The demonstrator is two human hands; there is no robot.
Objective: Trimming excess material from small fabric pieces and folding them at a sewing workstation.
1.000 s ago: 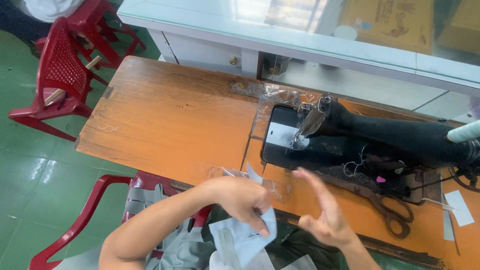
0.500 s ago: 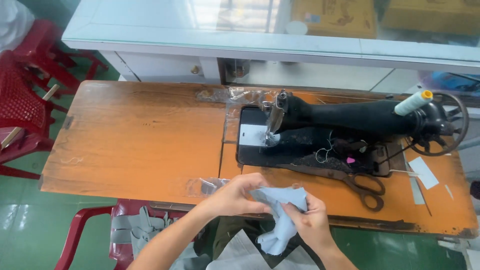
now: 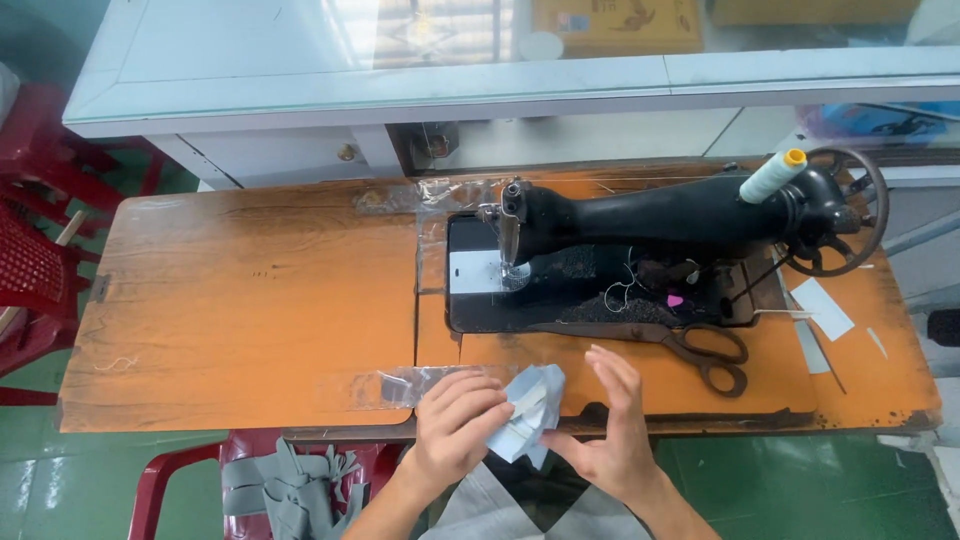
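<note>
Setting: small tailoring workshop. You sit at a worn orange wooden surface [image 3: 250, 300] with a black cast-metal sewing machine [image 3: 660, 225] set into it. Pale thread spool [image 3: 772, 176] on the machine; large rusty metal scissors [image 3: 700, 352] just in front. Grey cut fabric pieces [image 3: 290, 490] on a red plastic chair [image 3: 160, 480] below. Green tiled floor [image 3: 60, 480]; white glass-topped counter [image 3: 400, 80] behind.

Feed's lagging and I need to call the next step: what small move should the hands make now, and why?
Probably close the right hand onto the light blue fabric piece. The left hand pinches it at the table's front edge, folded, while the right hand's fingers are spread open beside it, so only one side is held.
</note>
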